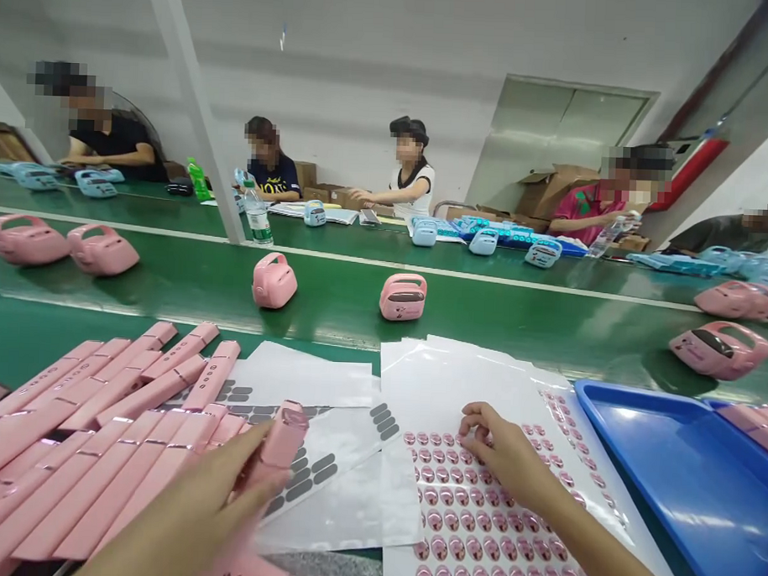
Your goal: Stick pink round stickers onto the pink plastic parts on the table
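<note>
My left hand [235, 476] is closed around a pink stick-shaped plastic housing [286, 434], its end pointing up and away from me. On the right, my right hand [510, 460] is over a sheet of round pink stickers [457, 522]. Its thumb and fingers are curled together at the top row; whatever is between the fingertips is too small to make out. Sheets with grey oval stickers [301, 487] lie under and beside the left hand. A pile of similar pink housings [119, 455], some with small button marks, fills the left side.
A blue tray [679, 483] stands at the right. Beyond the sheets runs a green conveyor belt [333, 290] carrying pink handled units [402, 297]. Across it several people sit at work among light-blue units [485, 241] and a water bottle [256, 216]. A pale post [195, 105] rises at left.
</note>
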Demonstrator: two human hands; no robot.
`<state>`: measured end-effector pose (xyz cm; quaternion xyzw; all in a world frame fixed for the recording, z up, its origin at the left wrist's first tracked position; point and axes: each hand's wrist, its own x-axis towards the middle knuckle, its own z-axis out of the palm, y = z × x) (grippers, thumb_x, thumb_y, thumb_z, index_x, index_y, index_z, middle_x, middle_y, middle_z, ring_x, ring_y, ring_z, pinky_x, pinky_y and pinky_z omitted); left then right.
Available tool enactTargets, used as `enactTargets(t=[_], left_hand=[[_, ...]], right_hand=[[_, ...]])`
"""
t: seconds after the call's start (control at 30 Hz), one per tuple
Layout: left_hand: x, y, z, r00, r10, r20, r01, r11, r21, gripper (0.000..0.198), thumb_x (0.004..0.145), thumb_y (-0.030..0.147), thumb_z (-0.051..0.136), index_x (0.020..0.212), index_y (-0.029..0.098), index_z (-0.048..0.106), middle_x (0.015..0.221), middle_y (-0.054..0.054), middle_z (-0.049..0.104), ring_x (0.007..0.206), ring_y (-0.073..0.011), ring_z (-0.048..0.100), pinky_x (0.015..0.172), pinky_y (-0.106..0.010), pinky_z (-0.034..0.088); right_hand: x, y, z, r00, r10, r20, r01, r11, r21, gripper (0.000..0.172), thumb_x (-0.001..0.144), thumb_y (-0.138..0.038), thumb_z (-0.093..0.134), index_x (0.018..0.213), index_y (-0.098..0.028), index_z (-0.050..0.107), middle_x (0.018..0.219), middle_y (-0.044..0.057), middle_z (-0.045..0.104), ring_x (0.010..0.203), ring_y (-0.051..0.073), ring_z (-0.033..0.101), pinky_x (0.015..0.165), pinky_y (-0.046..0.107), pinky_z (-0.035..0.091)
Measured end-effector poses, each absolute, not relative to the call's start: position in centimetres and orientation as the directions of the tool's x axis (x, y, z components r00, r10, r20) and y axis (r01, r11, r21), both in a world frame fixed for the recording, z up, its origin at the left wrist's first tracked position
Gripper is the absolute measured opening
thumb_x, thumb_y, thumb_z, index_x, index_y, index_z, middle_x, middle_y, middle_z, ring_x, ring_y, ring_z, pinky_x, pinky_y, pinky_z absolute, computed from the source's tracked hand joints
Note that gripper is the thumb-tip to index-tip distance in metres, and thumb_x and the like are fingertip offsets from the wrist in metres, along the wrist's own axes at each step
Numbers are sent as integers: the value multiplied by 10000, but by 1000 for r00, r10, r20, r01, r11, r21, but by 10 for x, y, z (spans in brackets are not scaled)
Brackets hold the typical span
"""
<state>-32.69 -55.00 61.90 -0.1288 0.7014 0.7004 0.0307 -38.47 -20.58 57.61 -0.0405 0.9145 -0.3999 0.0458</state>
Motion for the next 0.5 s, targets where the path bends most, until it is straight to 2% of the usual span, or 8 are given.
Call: enactTargets(t=[0.07,0.13,0.23,0.3,0.37,0.43,0.5], left_hand=[[-317,-528,627,-942,-44,-332,-334,51,941,297,658,397,709,908,281,598,594,-17,635,588,-241,596,539,-286,470],[-310,-502,626,-891,119,-438,-439,21,898,434,736,518,595,1073,260,505,561,-28,619,524,-208,567,501,-266,444],[-308,-470,615,-843,315,-435,-492,-128,861,482,785,465,549,1187,242,402,585,-4,594,477,-139,505,485,-219,397],[-310,-457,607,-853,321,-412,-486,-199,851,508,778,400,564,1228,259,375,713,-13,616,558,-143,547,552,-235,441],[-311,-451,602,-854,328,-403,-479,-195,856,574,761,392,583,1261,249,340,773,-36,631,615,-176,597,592,-274,468],[-311,-449,598,-846,368,-385,-462,-147,875,661,748,402,607,1284,194,281,659,-44,633,551,-195,600,541,-285,456],[-309,-448,595,-845,391,-364,-437,-115,892,702,731,408,636,1273,155,268,554,-21,606,479,-175,554,495,-265,423]], right_hand=[[-383,-205,577,-990,-126,-62,-38,664,-747,180,812,-222,462,986,-262,480,851,-16,612,616,159,518,589,304,405],[-381,-206,577,-989,-133,-66,-38,656,-754,245,807,-207,465,1046,-263,476,860,-14,604,618,157,522,588,307,403],[-376,-209,578,-992,-114,-49,-36,642,-765,325,787,-179,488,1100,-264,465,858,-18,600,654,159,522,624,318,399],[-376,-212,576,-995,-94,-43,-25,621,-783,290,782,-170,489,1058,-258,482,853,-23,603,645,150,511,630,318,392],[-379,-212,573,-996,-71,-53,2,584,-812,244,768,-168,501,999,-246,489,829,-29,606,603,135,489,600,305,386],[-383,-211,571,-996,-37,-77,45,531,-846,245,743,-173,532,971,-233,464,773,-36,609,566,127,470,554,285,375],[-384,-210,574,-994,6,-108,98,465,-880,271,734,-199,555,967,-226,420,718,-42,607,545,128,477,512,268,357]])
